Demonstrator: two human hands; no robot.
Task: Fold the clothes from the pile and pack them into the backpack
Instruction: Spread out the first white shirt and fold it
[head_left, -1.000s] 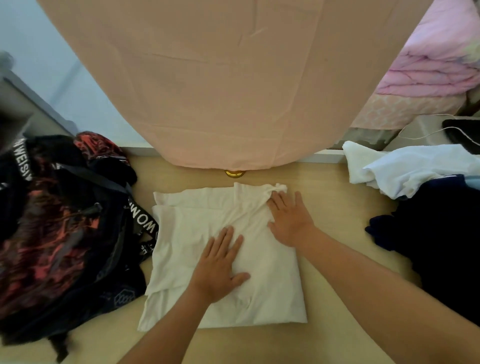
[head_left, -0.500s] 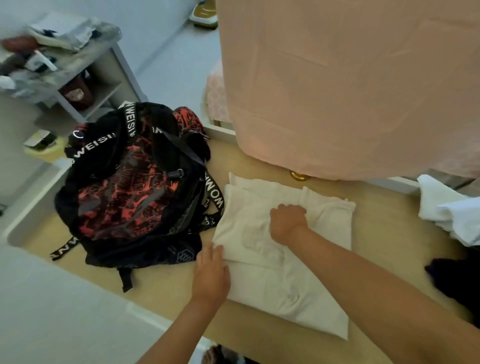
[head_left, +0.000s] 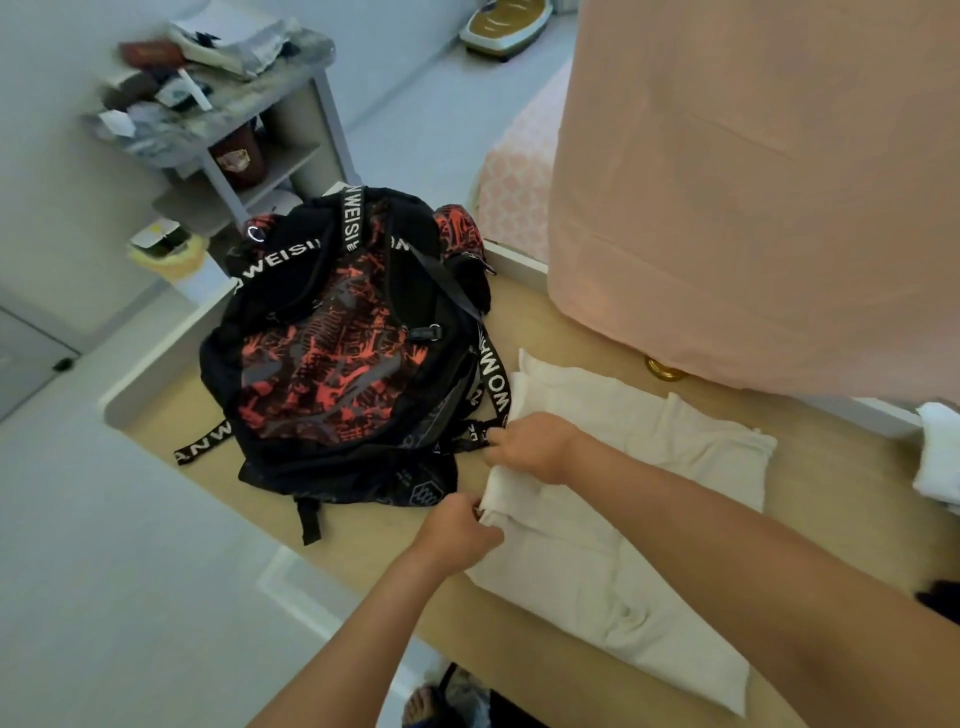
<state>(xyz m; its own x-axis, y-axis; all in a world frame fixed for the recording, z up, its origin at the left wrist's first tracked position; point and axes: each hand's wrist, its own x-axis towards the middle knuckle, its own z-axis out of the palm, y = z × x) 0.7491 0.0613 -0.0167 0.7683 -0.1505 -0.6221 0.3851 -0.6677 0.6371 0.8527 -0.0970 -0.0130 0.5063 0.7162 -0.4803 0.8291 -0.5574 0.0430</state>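
White folded garment (head_left: 639, 525) lying on desk (head_left: 831, 519) | both hands (head_left: 532, 447) (head_left: 457, 530) pinching its backpack-side edge, likely gathering it for packing | backpack (head_left: 343, 358) sitting just beside.

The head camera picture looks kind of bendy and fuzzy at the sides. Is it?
Yes: in the head view the wide lens bows the table edge and stretches the right forearm; the shelf corner looks soft, while the backpack, white shirt, left hand and right hand are sharper. Light is dim and even, without glare.
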